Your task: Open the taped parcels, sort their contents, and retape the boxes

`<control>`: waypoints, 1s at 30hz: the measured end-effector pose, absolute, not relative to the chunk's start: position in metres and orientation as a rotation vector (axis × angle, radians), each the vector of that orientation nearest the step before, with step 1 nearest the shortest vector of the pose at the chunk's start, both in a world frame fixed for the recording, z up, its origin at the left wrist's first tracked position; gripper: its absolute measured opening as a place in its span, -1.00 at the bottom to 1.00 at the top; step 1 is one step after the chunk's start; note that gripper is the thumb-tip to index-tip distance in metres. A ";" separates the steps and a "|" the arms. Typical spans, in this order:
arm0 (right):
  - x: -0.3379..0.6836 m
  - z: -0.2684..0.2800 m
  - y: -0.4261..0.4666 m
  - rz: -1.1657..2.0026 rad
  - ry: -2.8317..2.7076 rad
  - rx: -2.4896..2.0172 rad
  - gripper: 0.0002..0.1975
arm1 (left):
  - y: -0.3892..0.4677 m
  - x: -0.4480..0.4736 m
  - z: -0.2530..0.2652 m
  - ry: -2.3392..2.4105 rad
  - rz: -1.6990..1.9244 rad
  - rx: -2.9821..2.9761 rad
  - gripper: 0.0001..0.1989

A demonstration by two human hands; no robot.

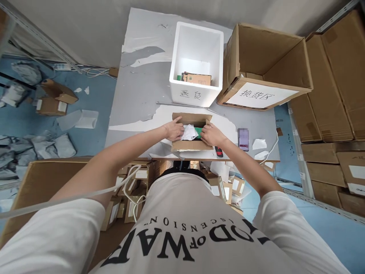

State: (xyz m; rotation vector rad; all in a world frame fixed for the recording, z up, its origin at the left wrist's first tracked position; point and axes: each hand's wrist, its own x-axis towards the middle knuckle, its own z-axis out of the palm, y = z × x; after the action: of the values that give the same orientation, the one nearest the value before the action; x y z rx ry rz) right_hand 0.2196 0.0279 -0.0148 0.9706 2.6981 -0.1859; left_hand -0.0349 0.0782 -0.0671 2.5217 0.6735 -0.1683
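A small open cardboard box (191, 145) lies near the front edge of the table, its long flaps spread front and back. Crumpled white paper (189, 132) fills its left part, and a green item (199, 131) shows beside the paper. My left hand (173, 130) grips the box's left end, fingertips at the rim next to the paper. At the other end, my right hand (210, 134) is closed over the side, with its fingertips inside. A red and black box cutter (219, 152) lies by my right wrist.
Behind the box stand a white foam bin (196, 91) holding small boxes and a large open carton (265, 95) with a handwritten label. A phone (243, 139) and paper scraps (259, 144) lie to the right. A white cable (125, 186) crosses near my left arm.
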 end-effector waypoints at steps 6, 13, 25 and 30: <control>0.229 -0.019 0.021 -0.224 2.674 1.038 -0.64 | 0.081 -0.024 -0.086 0.722 -0.254 2.451 -0.73; 0.228 -0.014 0.014 -0.257 2.598 1.216 -0.66 | 0.094 -0.019 -0.066 0.614 -0.234 2.499 -0.54; 0.265 -0.080 -0.028 -0.915 2.354 1.815 0.12 | 0.002 -0.060 -0.068 1.495 -0.082 2.357 0.25; 0.247 -0.053 -0.022 -0.487 2.486 1.857 -0.07 | -0.002 -0.056 -0.078 1.543 0.020 2.262 0.28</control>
State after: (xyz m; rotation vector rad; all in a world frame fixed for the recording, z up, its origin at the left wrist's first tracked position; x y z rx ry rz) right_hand 0.2467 -0.0224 -0.0533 1.8572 2.4856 -0.4868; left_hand -0.0557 -0.0016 -0.0776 2.2621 1.5429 0.0201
